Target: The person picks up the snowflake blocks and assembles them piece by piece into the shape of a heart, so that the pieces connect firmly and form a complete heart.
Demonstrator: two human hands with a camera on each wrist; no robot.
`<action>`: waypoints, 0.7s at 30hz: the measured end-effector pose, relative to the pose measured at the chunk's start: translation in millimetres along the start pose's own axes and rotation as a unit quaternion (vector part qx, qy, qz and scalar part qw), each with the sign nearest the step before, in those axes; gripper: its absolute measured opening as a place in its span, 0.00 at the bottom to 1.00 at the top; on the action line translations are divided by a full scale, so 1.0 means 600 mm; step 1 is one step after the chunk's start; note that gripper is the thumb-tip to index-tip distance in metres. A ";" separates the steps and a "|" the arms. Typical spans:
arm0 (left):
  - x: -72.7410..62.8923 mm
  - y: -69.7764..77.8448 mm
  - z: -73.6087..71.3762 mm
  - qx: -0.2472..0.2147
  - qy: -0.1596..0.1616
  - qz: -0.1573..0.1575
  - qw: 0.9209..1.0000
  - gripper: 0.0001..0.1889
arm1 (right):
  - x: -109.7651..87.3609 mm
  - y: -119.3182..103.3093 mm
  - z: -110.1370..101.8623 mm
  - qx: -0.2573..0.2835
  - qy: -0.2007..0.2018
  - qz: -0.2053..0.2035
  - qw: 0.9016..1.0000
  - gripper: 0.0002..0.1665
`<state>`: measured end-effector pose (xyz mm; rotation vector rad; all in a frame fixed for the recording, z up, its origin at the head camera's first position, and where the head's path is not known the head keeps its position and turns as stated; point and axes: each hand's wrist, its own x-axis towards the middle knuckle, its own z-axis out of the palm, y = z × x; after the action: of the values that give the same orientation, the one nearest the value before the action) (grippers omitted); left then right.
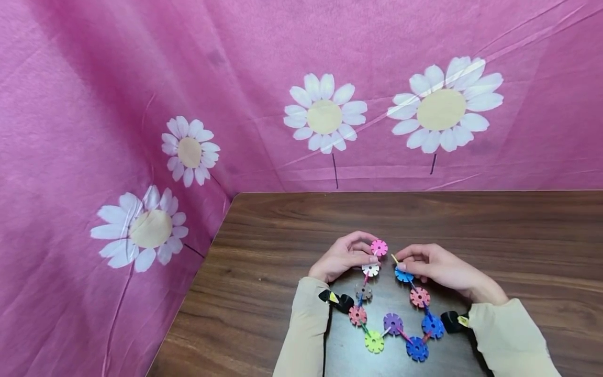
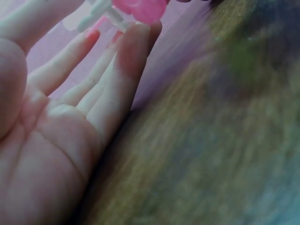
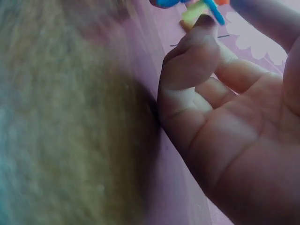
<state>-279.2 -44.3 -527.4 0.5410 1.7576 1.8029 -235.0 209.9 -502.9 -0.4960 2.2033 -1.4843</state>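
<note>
A chain of notched plastic discs linked by short sticks lies in a loop with a gap at its far side. My left hand (image 1: 344,256) holds one end between thumb and fingers, by the white disc (image 1: 371,270) and the pink disc (image 1: 379,247). In the left wrist view, a fingertip meets the pink disc (image 2: 147,7) beside a white stick (image 2: 112,16). With its thumb and fingers, my right hand (image 1: 440,268) pinches the other end at the light blue disc (image 1: 403,275). A yellow stick (image 1: 394,258) juts from it toward the pink disc, apart from it.
Between the hands and forearms, the chain runs through a lime disc (image 1: 374,342), a purple disc (image 1: 393,324) and a dark blue disc (image 1: 417,349). Beneath is a brown wooden table (image 1: 282,220). A pink curtain (image 1: 245,68) with white daisies hangs behind and to the left.
</note>
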 end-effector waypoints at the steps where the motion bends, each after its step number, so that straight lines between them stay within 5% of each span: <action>1: 0.000 0.001 0.000 0.001 -0.001 0.000 1.000 0.23 | 0.000 0.000 0.000 -0.002 0.001 -0.001 1.000 0.21; 15: 0.000 0.002 0.004 0.033 0.011 -0.001 0.999 0.22 | 0.004 -0.011 0.017 -0.080 0.015 -0.016 0.997 0.16; 21: -0.001 0.002 0.004 0.037 0.012 -0.001 0.999 0.21 | 0.002 -0.010 0.012 -0.056 0.010 -0.012 0.998 0.24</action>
<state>-277.5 -42.8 -525.8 0.5484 1.8462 1.7555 -232.1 201.7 -500.0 -0.5480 2.3137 -1.3887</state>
